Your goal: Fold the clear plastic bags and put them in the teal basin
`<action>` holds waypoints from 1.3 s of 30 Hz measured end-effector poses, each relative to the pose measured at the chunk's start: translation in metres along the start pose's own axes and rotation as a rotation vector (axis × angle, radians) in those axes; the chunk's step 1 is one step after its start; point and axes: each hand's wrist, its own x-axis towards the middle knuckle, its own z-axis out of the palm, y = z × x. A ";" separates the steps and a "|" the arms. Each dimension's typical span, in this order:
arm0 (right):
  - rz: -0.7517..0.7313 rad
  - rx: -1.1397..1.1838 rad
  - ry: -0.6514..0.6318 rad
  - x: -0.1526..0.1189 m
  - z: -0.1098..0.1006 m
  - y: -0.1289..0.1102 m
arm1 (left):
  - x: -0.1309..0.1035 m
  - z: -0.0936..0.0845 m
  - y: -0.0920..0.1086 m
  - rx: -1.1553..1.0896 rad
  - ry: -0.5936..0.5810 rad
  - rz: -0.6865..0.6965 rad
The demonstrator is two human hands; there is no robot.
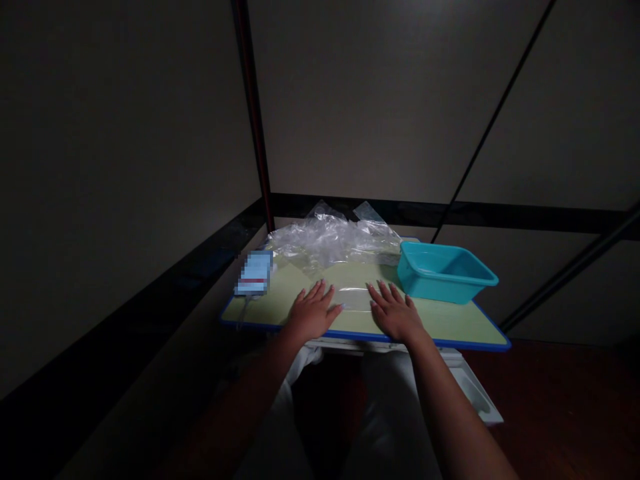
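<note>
My left hand [313,313] lies palm down near the front edge of the table, its fingers spread. To its right, my right hand [395,312] rests flat in the same way, fingers apart. Between them a clear plastic sheet or bag [353,299] lies flat on the pale yellow tabletop [450,320], and both hands press on or beside its sides. Beyond the hands, a crumpled heap of clear plastic bags [330,237] spreads along the back of the table.
A turquoise plastic basin [440,287] stands on the right of the table. At the left lies a phone-like device [254,275], its screen blurred out, with a cable. Below the table's right side, a white open drawer or tray [473,390] juts out. Wall panels enclose the back and left.
</note>
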 end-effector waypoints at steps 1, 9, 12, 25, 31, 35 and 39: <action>-0.001 -0.001 0.003 0.000 0.000 0.000 | -0.001 -0.001 -0.002 0.005 -0.002 -0.002; -0.002 -0.008 -0.002 -0.001 -0.001 -0.001 | -0.006 -0.001 -0.009 0.044 0.054 -0.120; 0.005 -0.021 -0.010 -0.001 -0.001 -0.001 | -0.006 -0.001 -0.004 0.071 0.133 -0.184; -0.004 -0.040 -0.043 -0.001 -0.002 -0.001 | 0.036 0.001 0.064 -0.057 -0.004 0.202; -0.008 -0.017 -0.033 -0.001 -0.001 0.000 | 0.039 0.007 0.047 -0.070 -0.082 0.151; -0.005 0.005 -0.024 -0.001 -0.001 -0.001 | 0.031 0.007 0.034 -0.040 -0.053 0.111; -0.003 0.006 -0.022 -0.002 -0.002 -0.001 | 0.024 0.005 0.017 -0.020 -0.045 0.082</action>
